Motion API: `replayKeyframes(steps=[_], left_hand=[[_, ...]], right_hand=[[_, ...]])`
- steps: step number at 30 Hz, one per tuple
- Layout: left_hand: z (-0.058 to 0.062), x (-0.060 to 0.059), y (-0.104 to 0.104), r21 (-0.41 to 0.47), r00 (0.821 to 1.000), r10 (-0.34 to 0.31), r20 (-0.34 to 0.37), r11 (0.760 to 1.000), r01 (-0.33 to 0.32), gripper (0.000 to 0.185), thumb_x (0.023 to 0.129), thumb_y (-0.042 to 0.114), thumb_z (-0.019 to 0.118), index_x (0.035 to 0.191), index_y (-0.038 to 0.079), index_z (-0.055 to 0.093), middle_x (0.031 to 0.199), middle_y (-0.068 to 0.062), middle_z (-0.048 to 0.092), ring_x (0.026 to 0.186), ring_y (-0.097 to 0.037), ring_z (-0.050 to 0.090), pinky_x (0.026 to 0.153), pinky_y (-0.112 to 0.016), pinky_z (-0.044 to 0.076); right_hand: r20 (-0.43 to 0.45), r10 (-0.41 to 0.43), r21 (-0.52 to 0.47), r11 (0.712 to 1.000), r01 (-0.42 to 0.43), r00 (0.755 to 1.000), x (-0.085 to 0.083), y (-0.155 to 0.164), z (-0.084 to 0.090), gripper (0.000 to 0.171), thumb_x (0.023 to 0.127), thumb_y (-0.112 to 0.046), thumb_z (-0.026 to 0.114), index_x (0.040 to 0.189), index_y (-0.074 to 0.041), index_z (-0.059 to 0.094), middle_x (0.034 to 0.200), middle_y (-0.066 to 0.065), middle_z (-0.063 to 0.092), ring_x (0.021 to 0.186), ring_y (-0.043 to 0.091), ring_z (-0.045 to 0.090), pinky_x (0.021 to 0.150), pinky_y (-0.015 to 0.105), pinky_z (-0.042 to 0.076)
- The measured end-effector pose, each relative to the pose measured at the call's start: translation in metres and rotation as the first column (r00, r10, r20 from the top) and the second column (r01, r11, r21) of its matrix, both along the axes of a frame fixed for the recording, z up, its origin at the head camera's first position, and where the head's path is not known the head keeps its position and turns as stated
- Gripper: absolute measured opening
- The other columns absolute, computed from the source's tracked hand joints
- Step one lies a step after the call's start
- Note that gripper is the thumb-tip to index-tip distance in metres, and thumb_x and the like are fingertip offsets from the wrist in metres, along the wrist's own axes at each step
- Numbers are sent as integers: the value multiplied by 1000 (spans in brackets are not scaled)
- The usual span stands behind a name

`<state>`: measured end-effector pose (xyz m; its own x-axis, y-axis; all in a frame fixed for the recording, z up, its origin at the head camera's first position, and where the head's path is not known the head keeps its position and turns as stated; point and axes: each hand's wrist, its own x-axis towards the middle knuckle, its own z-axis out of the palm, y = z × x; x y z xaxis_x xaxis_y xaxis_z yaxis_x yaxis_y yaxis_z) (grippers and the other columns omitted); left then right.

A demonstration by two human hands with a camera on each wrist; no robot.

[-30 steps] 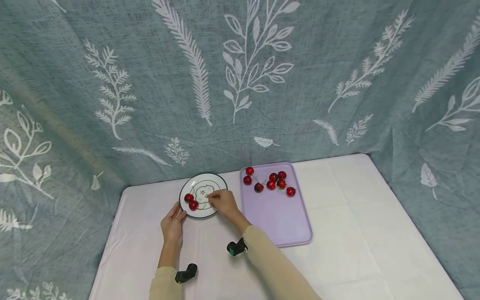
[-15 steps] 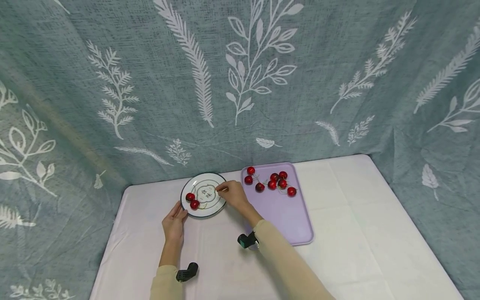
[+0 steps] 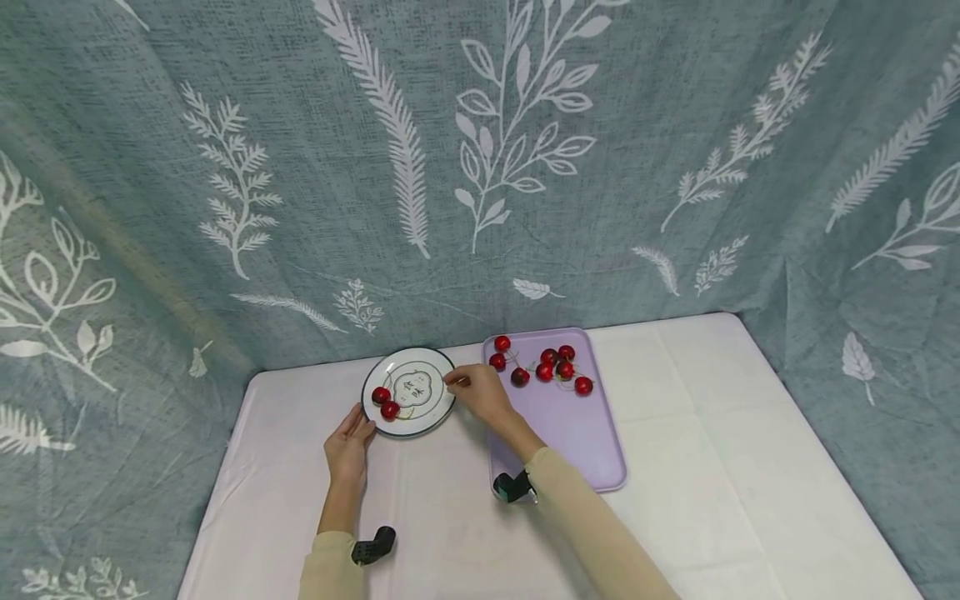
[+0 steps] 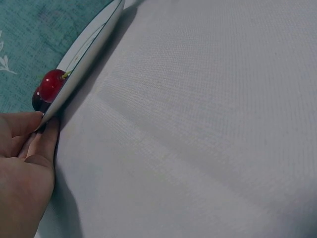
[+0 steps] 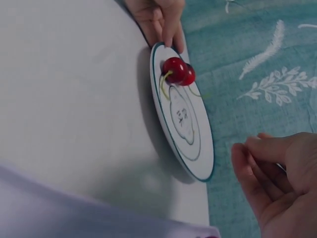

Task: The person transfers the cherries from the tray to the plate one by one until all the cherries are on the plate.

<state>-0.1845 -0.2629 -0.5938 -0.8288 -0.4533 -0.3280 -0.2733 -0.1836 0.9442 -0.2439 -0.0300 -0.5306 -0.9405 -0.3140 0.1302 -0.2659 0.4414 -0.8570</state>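
Note:
A white plate [image 3: 433, 402] with a dark rim and a printed centre stands on the left of the table. Two red cherries [image 3: 390, 410] with stems lie on its left side. My left hand [image 3: 347, 450] pinches the plate's near-left rim, thumb above and fingers beneath, as the left wrist view shows. My right hand [image 3: 480, 396] hovers by the plate's right edge. Its fingers curl in with the thumb near the index fingertip, and nothing shows between them in the right wrist view. Several more cherries [image 3: 520, 377] lie in the purple tray [image 3: 562, 442], to the right of this hand.
The table [image 3: 697, 467] has a white cloth and stretches well to the right of the tray. Behind it hangs a green-grey curtain [image 3: 360, 167] with white leaf prints. The tray's low raised rim stands close to the plate's right side.
My right hand has drawn back to the right, from above the plate's middle to its right edge. The left hand keeps its hold on the rim, and the cherries stay where they were.

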Motion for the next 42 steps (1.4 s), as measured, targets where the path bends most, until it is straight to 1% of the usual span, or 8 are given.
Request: replayKeyframes(steps=[3, 12, 16, 21, 27, 32, 36, 42], left_hand=[[-1, 1, -1, 2, 1000, 4, 2, 1000, -4, 56, 95, -5, 53, 148, 2, 38, 151, -15, 40, 137, -24, 43, 97, -17, 50], [-2, 6, 0, 17, 1000, 6, -1, 1000, -6, 56, 94, -6, 54, 148, 1, 38, 151, -17, 41, 137, -24, 43, 97, -17, 50], [-2, 9, 3, 22, 1000, -1, 4, 1000, 1, 58, 94, -6, 54, 148, 0, 37, 151, -18, 41, 137, -24, 43, 96, -16, 51], [-3, 12, 4, 21, 1000, 1, -3, 1000, -1, 58, 93, -8, 53, 148, -1, 37, 150, -19, 40, 137, -25, 43, 95, -16, 51], [-4, 13, 3, 10, 1000, 1, -9, 1000, -1, 58, 93, -7, 54, 148, 0, 38, 150, -17, 42, 137, -24, 44, 94, -15, 51], [-5, 13, 4, 6, 1000, 0, -7, 1000, 0, 58, 93, -7, 54, 148, 1, 37, 150, -17, 42, 136, -24, 44, 95, -16, 51], [-3, 14, 3, -5, 1000, -1, -1, 1000, 1, 58, 94, -6, 55, 149, 1, 37, 150, -16, 42, 136, -24, 44, 95, -15, 51], [-2, 15, 4, 4, 1000, 8, -14, 1000, -8, 57, 94, -6, 54, 148, 1, 39, 149, -16, 43, 136, -24, 45, 95, -16, 51]], right_hand=[[-15, -7, -8, 1000, 7, 1000, 2, 6, -3, 12, 87, 1, 69, 96, 0, 76, 93, 10, 75, 83, 21, 71, 70, 21, 58], [17, 14, -73, 997, -13, 1000, 13, 14, -11, 12, 88, 0, 69, 97, 2, 75, 90, 12, 74, 77, 17, 69, 62, 17, 55], [2, 5, -70, 998, -5, 1000, 19, 17, -13, 10, 87, -1, 70, 95, 0, 76, 89, 10, 75, 76, 15, 69, 62, 16, 55], [-24, -8, -72, 997, 6, 1000, 24, 26, -12, 10, 87, 0, 70, 96, 2, 75, 89, 11, 74, 77, 17, 70, 63, 18, 57], [-48, -47, -50, 998, 44, 998, 22, 41, -10, 10, 87, 0, 70, 96, 2, 75, 90, 11, 75, 80, 20, 70, 67, 23, 59], [-68, -91, -50, 995, 87, 994, 20, 56, -14, 11, 86, 2, 71, 95, 3, 75, 92, 12, 74, 83, 23, 71, 73, 32, 61], [-71, -128, -63, 990, 123, 989, 19, 69, -18, 10, 85, 2, 71, 95, 3, 75, 92, 13, 74, 84, 25, 71, 74, 38, 62], [-53, -175, -62, 983, 172, 983, 19, 88, -22, 11, 85, 0, 72, 96, 3, 75, 91, 12, 74, 83, 24, 70, 73, 35, 62]])
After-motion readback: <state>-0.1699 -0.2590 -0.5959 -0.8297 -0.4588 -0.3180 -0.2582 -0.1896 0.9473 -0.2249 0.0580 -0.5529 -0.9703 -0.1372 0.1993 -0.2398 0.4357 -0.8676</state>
